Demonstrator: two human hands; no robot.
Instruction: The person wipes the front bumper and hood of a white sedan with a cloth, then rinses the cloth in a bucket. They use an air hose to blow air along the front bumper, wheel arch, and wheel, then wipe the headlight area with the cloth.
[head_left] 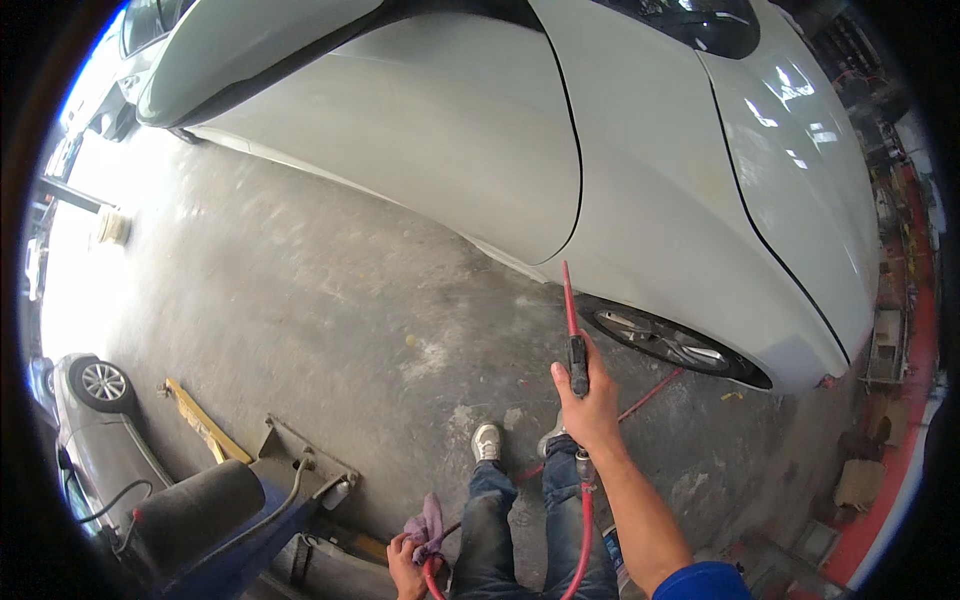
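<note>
The left hand (404, 566) grips a crumpled purple cloth (427, 527) at the lower edge. Open grey concrete floor (330, 310) lies ahead of it. The right hand (590, 405), nearer the white-painted car (650, 170), is closed around a black-bodied air gun (577, 354) with slender red nozzle (570, 305); its long axis points forward, tip overlapping the car's lower edge in view; contact cannot be determined.

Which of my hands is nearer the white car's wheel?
Right. In view, your right hand is just below-left of the wheel; your left hand is farther down and left.
</note>
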